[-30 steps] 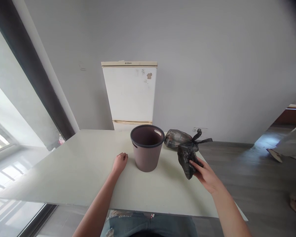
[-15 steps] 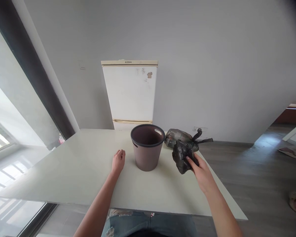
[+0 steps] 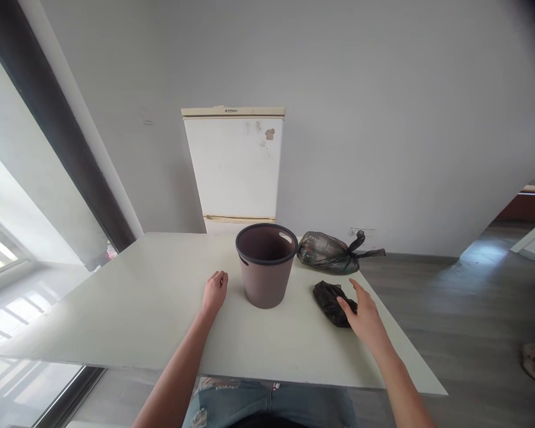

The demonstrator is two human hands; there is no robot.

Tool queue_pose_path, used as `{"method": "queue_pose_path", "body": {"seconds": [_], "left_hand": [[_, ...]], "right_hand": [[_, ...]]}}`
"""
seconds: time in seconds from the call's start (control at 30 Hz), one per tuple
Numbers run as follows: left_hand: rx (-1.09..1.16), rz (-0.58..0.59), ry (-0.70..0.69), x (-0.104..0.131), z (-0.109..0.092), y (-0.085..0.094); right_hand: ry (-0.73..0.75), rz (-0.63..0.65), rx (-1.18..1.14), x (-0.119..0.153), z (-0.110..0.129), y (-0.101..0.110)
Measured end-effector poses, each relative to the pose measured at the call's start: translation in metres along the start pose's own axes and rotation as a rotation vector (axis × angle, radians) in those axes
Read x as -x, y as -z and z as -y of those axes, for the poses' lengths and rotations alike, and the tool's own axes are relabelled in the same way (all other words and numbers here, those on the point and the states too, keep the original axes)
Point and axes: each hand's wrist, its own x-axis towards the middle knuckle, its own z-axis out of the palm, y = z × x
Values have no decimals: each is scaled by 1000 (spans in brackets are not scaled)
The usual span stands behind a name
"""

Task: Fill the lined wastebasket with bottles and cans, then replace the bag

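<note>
Right hand [image 3: 366, 315] is half open, thumb over the crumpled black bag [image 3: 327, 300] just under it, no firm grasp; past the bin [image 3: 267, 285], left hand [image 3: 214, 291] rests loosely closed, nothing visible in it. Likely placing the bag; next move calls for clearing the fingers.

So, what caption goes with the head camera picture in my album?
Open right hand at a crumpled black bag; left hand curled by a purplish bin on a pale table.

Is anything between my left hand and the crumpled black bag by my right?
Yes, the mauve bin stands on the table between your left hand and the crumpled black bag. Nothing visible separates the bag from your right hand.
</note>
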Motion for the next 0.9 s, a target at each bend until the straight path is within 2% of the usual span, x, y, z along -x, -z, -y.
{"method": "queue_pose_path", "body": {"seconds": [0.1, 0.2, 0.3, 0.6, 0.77, 0.9], "left_hand": [[1, -4, -3, 0, -1, 1], [4, -2, 0, 0, -2, 1], [10, 1, 6, 0, -3, 2], [30, 7, -2, 2, -5, 2], [37, -26, -19, 2, -12, 6], [55, -122, -37, 1, -26, 20]], "right_hand": [[4, 31, 73, 1, 14, -9], [30, 99, 216, 1, 18, -21], [94, 134, 328, 0, 9, -30], [88, 38, 499, 4, -25, -29], [64, 27, 396, 4, -26, -32], [109, -52, 151, 7, -6, -19]]}}
